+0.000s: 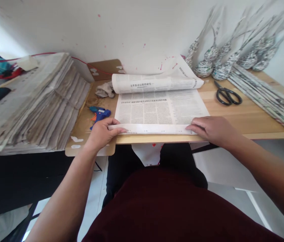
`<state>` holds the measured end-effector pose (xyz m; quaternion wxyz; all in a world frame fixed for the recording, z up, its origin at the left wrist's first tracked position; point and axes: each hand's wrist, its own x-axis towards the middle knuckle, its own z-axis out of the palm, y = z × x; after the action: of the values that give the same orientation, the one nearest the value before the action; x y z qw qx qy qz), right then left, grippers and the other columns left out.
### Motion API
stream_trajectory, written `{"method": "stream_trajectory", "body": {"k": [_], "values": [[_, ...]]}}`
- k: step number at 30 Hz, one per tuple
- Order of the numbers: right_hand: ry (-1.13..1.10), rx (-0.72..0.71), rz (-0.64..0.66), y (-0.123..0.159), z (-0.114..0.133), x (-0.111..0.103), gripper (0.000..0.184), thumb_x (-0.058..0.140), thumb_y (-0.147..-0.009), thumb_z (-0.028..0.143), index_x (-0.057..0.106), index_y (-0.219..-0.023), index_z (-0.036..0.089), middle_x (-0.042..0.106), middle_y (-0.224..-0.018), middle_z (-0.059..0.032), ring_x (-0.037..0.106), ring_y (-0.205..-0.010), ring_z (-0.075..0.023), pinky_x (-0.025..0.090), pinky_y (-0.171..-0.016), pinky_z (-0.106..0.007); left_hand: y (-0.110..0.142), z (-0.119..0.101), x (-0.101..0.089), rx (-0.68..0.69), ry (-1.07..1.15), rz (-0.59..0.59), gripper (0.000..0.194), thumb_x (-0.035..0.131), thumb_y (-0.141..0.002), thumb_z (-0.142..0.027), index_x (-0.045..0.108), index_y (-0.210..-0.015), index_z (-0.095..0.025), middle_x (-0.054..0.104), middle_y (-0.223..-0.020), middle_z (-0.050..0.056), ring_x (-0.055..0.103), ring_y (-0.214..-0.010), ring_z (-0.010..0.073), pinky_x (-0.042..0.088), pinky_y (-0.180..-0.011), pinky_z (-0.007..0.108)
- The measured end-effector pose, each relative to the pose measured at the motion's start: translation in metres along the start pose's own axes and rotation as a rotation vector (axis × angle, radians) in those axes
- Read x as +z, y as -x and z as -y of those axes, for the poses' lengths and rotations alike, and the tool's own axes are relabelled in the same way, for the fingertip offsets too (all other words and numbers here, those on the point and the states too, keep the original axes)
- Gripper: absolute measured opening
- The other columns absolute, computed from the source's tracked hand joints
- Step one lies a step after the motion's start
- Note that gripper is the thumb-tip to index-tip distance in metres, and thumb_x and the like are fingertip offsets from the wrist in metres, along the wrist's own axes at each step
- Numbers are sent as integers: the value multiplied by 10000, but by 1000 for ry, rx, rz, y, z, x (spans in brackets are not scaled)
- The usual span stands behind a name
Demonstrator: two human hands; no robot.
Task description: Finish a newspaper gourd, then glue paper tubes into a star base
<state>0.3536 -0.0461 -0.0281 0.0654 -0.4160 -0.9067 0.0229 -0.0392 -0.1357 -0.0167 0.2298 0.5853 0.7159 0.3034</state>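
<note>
A sheet of newspaper (pixel 154 112) lies on the wooden table in front of me, its far part curled over into a loose roll. Along the near edge runs a narrow folded strip with a blank face. My left hand (pixel 106 131) pinches the left end of this strip between thumb and fingers. At the strip's right end, my right hand (pixel 206 128) grips the paper the same way. Just left of the sheet, a blue glue gun (pixel 100 113) rests on a brown board near my left hand. Black-handled scissors (pixel 229 95) lie to the right, beyond my right hand.
A tall stack of newspapers (pixel 43 107) stands at the left. Several woven paper gourd shapes (pixel 204 64) line the back right, beside long rolled paper sticks (pixel 268 95). A crumpled cloth (pixel 105 90) sits behind the glue gun. The white wall closes off the back.
</note>
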Motion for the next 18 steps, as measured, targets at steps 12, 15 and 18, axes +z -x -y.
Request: {"method": "stream_trajectory", "body": {"k": [12,15,18], "values": [[-34,2,13,-3,-2,1,571,273,-958,673,496,-666,236,600,-626,-46,530,-586,-205,285,-547,-314,16,5,-9,-70,50,13,379,678,-786,-534,727,-954,-197,693,-764,12,580,-683,159,415,-632,279],[-28,1,19,-3,-3,2,565,275,-963,666,508,-684,233,610,-643,-43,538,-604,-205,298,-557,-310,15,6,1,-66,-63,-112,398,663,-782,-585,729,-841,-197,629,-667,-1,541,-646,159,396,-621,291],[-28,-6,10,-3,-3,2,547,293,-969,644,539,-708,231,632,-667,-44,556,-634,-207,309,-568,-309,14,9,8,-45,-167,-173,364,703,-751,-569,717,-781,-206,619,-682,10,551,-683,177,420,-662,313]]}}
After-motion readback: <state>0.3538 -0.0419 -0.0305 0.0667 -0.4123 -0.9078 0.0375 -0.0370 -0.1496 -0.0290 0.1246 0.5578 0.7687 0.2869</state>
